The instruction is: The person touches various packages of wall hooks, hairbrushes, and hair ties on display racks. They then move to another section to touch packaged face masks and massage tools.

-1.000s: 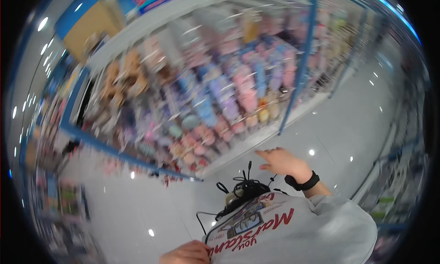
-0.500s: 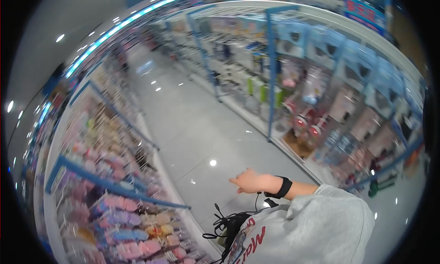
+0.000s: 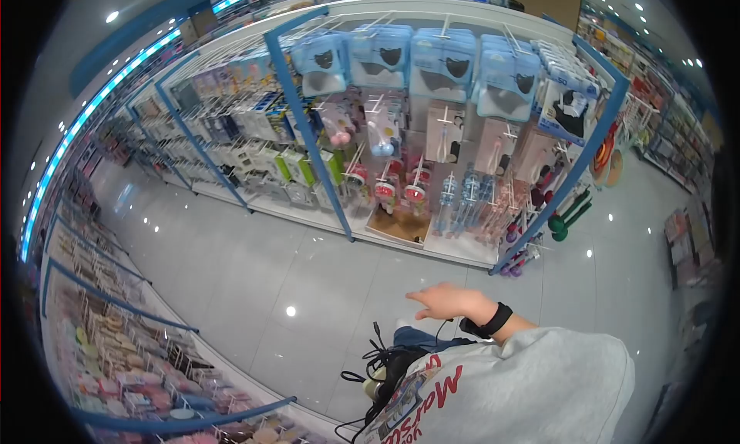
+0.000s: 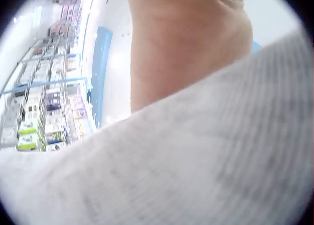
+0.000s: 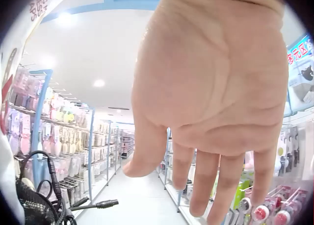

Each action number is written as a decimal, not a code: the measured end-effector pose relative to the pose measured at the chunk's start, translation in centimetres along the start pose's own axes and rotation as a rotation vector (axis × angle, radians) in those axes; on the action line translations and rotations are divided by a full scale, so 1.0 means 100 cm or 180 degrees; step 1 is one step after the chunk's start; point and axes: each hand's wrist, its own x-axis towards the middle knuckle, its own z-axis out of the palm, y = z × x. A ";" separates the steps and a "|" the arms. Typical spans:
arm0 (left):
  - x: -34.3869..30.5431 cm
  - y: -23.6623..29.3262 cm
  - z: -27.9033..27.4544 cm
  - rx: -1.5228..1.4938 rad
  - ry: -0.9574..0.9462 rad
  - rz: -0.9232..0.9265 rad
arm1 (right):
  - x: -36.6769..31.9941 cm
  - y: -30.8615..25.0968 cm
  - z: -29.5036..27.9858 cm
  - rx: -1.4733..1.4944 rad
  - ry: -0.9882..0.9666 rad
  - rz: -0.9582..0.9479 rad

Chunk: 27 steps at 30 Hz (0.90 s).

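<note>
My right hand (image 3: 447, 300) reaches out in front of my body in the head view, a black band (image 3: 496, 321) round its wrist. In the right wrist view its palm faces the camera and the fingers (image 5: 205, 181) stretch out straight, with nothing held. My left hand is outside the head view. The left wrist view shows only bare skin (image 4: 189, 48) near the wrist above a grey sleeve (image 4: 162, 171); its fingers are hidden. Black cords (image 3: 375, 361) hang at the front of my grey shirt (image 3: 532, 390), below the right hand.
Ahead stands a blue-framed rack (image 3: 304, 128) with blue packets of black masks (image 3: 447, 58), red-capped items (image 3: 385, 191) and slim packs on hooks. Another rack (image 3: 116, 367) of pink and pale goods runs along the lower left. Shiny tiled floor (image 3: 254, 267) lies between them.
My view has swung right, from the pink and purple goods, past the aisle, to the mask rack. The right hand stays held out; the left hand has left the head view.
</note>
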 end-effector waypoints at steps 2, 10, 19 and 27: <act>0.013 -0.003 -0.009 -0.0058 -0.0160 -0.0002 | 0.006 0.018 0.001 0.0010 0.0176 0.0115; 0.052 -0.016 -0.052 -0.0198 -0.0540 0.0051 | 0.055 0.062 -0.070 -0.0182 0.0650 0.0429; 0.150 -0.049 -0.116 0.0194 -0.0666 0.0051 | 0.104 0.075 -0.135 0.0045 0.1218 0.0142; 0.224 -0.121 -0.247 -0.0266 -0.1658 0.0624 | 0.135 0.103 -0.171 0.0187 0.1344 0.1064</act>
